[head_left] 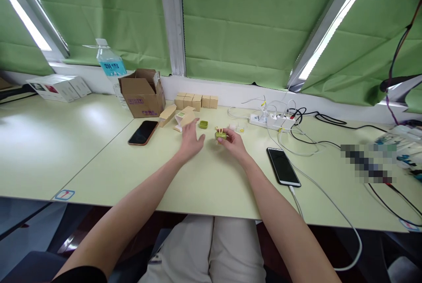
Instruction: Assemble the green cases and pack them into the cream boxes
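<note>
My right hand (234,144) pinches a small green case (220,135) with cream-coloured loops on top, held just above the table. My left hand (191,140) has its fingers stretched out and thumb apart. Its fingertips are at an opened small cardboard box (185,116); whether they touch it I cannot tell. Between the hands lies a small square green tray-like piece (203,124). Past my right hand are small clear and whitish bits (241,128), too small to name.
A row of small closed cardboard boxes (197,102) stands behind. To the left are a larger open carton (141,94), a phone (143,132) and a water bottle (111,65). On the right, a power strip (272,121) with tangled cables and a plugged-in phone (282,166).
</note>
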### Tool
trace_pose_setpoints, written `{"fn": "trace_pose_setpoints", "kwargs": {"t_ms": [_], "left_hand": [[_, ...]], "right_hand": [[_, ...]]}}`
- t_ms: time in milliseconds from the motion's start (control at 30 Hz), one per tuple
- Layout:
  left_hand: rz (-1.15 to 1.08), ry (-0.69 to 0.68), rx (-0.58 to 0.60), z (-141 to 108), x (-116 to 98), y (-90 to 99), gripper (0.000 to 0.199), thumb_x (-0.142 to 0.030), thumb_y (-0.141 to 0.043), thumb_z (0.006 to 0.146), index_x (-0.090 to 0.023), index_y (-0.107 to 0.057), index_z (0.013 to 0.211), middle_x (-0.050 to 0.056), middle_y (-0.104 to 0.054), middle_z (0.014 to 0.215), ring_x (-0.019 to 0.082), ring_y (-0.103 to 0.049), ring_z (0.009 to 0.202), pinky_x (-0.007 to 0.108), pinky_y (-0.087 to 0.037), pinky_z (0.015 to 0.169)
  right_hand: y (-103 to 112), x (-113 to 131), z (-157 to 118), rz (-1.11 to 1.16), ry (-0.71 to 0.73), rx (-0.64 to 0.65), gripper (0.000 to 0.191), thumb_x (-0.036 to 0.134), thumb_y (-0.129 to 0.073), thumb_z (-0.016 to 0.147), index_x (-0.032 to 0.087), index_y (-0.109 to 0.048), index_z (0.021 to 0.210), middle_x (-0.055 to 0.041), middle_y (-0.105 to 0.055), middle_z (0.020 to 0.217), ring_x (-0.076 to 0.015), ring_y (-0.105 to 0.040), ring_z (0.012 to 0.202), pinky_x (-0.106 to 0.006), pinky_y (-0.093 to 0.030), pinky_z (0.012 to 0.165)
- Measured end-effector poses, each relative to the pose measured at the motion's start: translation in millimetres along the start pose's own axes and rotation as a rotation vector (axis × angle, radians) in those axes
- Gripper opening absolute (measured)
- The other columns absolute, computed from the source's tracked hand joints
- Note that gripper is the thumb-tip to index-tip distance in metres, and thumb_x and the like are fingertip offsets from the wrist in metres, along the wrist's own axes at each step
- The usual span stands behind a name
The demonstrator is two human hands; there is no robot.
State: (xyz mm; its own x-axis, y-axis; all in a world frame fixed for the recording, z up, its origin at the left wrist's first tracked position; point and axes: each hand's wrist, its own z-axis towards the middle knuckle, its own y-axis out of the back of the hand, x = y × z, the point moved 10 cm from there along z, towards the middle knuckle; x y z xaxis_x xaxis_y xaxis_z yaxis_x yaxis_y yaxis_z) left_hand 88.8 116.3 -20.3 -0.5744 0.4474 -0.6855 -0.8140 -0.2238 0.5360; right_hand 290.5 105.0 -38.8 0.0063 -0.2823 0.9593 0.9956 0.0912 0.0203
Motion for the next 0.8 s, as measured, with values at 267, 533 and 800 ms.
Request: {"fn": "trace_pose_setpoints", "kwargs": {"t_ms": [267, 533, 800], "left_hand": [[0.499, 0.208, -0.184, 60, 32, 45.7, 0.069, -0.023, -0.069, 0.092, -0.011, -0.042, 0.155, 0.032, -0.054, 0.154, 0.052, -0.041, 0.153, 0.067, -0.034, 0.122], [0.762, 0.234, -0.004, 84, 47, 35.2, 0.058, -0.02, -0.063, 0.092, -0.008, -0.048, 0.147, 0.033, -0.067, 0.136, 0.049, -0.049, 0.142, 0.063, -0.038, 0.114], [0.323, -0.159, -0.307, 26, -30, 44.6, 0.052, -0.034, -0.058, 0.102, -0.014, -0.045, 0.148, 0.03, -0.054, 0.148, 0.044, -0.062, 0.135, 0.056, -0.057, 0.102]], "right_hand": [[18, -7, -1, -0.426, 0.023, -0.186, 0.045, 0.041, -0.08, 0.075, 0.024, -0.079, 0.117, -0.0026, -0.076, 0.098, -0.0189, -0.058, 0.076, -0.036, -0.053, 0.078], [18, 13, -9, -0.694, 0.125, -0.232, 0.063, 0.036, -0.079, 0.08, 0.026, -0.066, 0.141, -0.0131, -0.062, 0.14, -0.0305, -0.065, 0.116, -0.052, -0.061, 0.1], [-34, 68, -36, -0.742, 0.514, -0.12, 0.066, 0.017, -0.056, 0.102, 0.035, -0.047, 0.165, -0.0147, -0.034, 0.154, -0.0239, -0.065, 0.107, -0.051, -0.068, 0.098]]}}
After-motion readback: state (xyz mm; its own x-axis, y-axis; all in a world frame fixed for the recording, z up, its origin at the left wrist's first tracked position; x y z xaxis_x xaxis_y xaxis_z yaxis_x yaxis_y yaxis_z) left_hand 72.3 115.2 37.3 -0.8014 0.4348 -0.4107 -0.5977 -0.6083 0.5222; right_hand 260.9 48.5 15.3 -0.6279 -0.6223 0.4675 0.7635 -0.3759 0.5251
